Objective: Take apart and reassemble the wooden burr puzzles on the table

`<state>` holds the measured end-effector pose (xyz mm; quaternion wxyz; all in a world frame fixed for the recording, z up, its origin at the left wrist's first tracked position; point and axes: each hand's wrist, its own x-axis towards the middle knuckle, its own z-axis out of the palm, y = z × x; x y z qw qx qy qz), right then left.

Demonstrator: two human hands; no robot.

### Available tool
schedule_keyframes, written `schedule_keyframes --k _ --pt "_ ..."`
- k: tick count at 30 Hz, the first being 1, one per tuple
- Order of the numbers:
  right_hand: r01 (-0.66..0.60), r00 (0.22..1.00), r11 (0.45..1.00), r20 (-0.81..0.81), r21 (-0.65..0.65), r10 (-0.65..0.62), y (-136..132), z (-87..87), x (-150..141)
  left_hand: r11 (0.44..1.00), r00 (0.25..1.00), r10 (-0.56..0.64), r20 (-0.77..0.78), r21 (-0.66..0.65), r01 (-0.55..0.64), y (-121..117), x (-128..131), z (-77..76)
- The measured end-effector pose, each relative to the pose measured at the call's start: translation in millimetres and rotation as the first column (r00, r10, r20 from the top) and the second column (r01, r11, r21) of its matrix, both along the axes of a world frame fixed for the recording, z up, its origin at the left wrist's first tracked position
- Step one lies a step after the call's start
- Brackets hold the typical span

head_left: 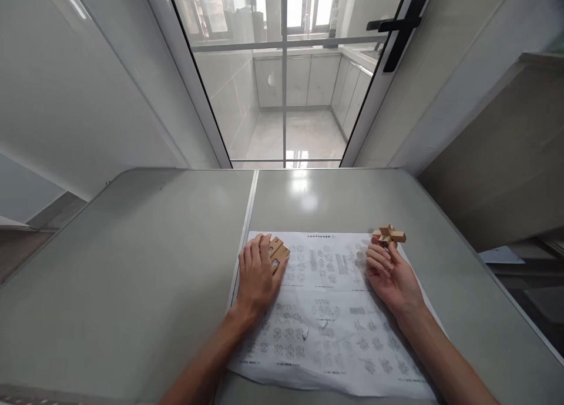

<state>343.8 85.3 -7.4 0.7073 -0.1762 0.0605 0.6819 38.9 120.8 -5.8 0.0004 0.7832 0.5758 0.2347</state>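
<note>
My left hand [258, 274] lies palm down on the upper left corner of a printed sheet [328, 311], its fingers covering some loose wooden puzzle pieces [279, 250] that peek out at the fingertips. My right hand [388, 270] rests on the sheet's upper right part, fingers curled, holding a partly joined wooden cross puzzle [388, 236] between thumb and fingertips. The sheet shows many small diagrams of puzzle shapes.
The sheet lies on a grey folding table [132, 264] with a seam down the middle. Behind the table stands a glass door [286, 70] with a black handle [399, 32]. A lower surface with paper shows at the right edge.
</note>
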Motion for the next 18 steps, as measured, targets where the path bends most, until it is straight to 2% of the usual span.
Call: schedule_keyframes --k 7,11,14,18 --pt "-0.043 0.999 0.999 0.017 0.011 0.043 -0.3 -2.2 0.4 0.983 0.982 -0.18 0.064 -0.038 0.182 -4.5 4.7 0.3" --pt "-0.086 0.995 0.996 0.048 0.014 0.085 0.1 -1.2 -0.7 0.967 0.966 -0.236 0.104 -0.07 0.243 -8.2 6.8 3.1" --pt "-0.111 0.991 0.994 0.077 0.012 0.11 0.7 -0.4 -1.8 0.97 0.966 -0.228 0.119 -0.06 0.236 -8.9 7.8 3.5" --pt "-0.139 0.986 0.99 0.093 0.006 0.138 0.8 -0.9 -2.3 0.99 0.984 -0.131 0.121 -0.039 0.137 -6.3 6.9 2.6"
